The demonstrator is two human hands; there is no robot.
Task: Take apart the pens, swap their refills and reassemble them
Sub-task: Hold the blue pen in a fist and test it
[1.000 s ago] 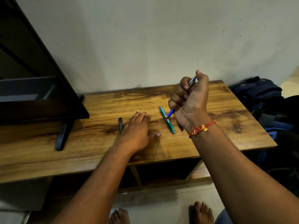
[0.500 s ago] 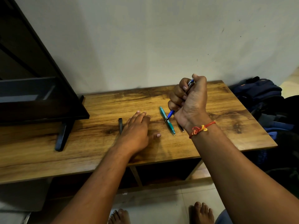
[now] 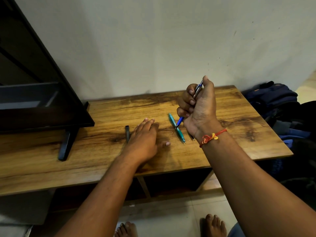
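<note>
My right hand is closed in a fist around a blue and silver pen, held above the wooden table with its tip pointing down and left and my thumb on its top end. A teal pen lies flat on the table just under that hand. The tip of a third pen peeks out beside my right wrist; the rest is hidden. My left hand rests flat, palm down, on the table, fingers together. A small dark pen part lies just left of it.
A black television on a stand foot fills the left side of the table. Dark bags are piled on the floor to the right. My bare feet stand on tile below an open shelf.
My right thumb pressed down on the top of the blue pen and has lifted slightly again. The pen tip now shows further out. My left hand has not moved.
</note>
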